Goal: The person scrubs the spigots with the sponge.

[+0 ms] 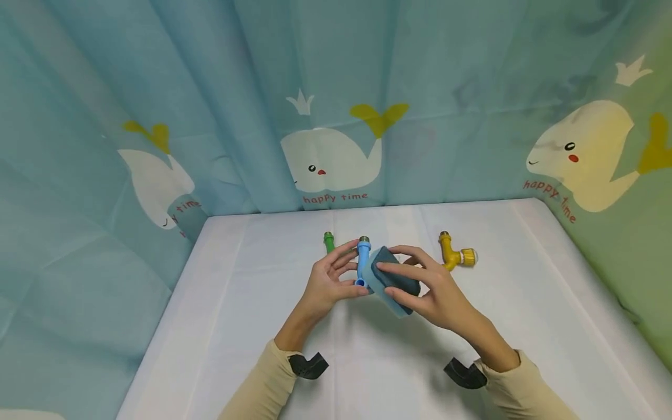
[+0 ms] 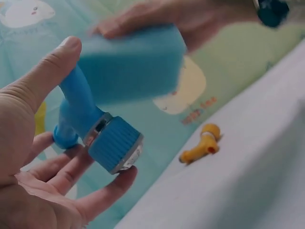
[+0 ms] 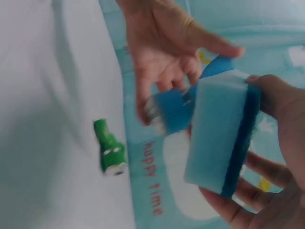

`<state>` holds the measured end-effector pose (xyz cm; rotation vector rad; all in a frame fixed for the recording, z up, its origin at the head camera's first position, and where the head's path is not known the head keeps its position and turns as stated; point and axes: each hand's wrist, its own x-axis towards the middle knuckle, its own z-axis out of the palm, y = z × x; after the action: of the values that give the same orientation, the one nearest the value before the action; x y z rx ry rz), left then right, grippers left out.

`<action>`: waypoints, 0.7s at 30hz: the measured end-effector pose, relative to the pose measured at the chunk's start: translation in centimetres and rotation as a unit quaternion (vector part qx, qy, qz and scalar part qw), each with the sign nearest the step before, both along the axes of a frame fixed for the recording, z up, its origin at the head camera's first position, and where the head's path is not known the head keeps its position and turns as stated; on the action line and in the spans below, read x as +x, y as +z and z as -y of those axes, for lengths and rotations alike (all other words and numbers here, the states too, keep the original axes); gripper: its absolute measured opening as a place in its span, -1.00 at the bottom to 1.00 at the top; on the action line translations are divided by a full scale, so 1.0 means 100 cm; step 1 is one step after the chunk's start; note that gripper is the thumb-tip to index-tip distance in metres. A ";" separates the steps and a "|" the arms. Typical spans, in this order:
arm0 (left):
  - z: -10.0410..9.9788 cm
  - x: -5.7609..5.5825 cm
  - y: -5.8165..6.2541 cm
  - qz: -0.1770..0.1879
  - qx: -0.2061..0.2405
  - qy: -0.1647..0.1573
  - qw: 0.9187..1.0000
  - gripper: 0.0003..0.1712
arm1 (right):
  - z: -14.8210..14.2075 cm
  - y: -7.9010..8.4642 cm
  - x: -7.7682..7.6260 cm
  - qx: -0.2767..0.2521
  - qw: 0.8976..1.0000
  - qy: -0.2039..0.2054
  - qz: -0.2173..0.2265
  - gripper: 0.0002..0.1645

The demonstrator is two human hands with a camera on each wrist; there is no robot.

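Note:
My left hand (image 1: 326,284) holds a blue plastic faucet (image 1: 363,256) up above the table, thumb on one side and fingers on the other. In the left wrist view the ribbed knob (image 2: 116,144) of this faucet shows, with a fingertip at its clear end cap. My right hand (image 1: 440,293) grips a two-layer sponge (image 1: 397,280), light blue foam with a darker scouring side. The foam faces the faucet and lies against or very close to its body; whether they touch I cannot tell. In the right wrist view the sponge (image 3: 217,131) hides part of the faucet.
A green faucet (image 1: 329,240) lies on the white table (image 1: 252,326) behind my left hand, partly covered by it. To the right, beyond my right hand, lies a yellow faucet (image 1: 450,255). A whale-print curtain (image 1: 336,70) borders the table's back and sides.

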<state>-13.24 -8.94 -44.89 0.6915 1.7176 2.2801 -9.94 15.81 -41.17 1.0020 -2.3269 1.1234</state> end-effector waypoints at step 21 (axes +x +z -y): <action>0.002 0.000 0.001 -0.009 -0.033 -0.006 0.999 0.16 | -0.005 0.027 -0.007 0.138 0.987 0.045 -0.063 -0.52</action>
<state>-13.26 -9.16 -44.75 0.7101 1.7839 2.2042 -10.68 16.30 -38.48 1.2490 -2.3973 0.7551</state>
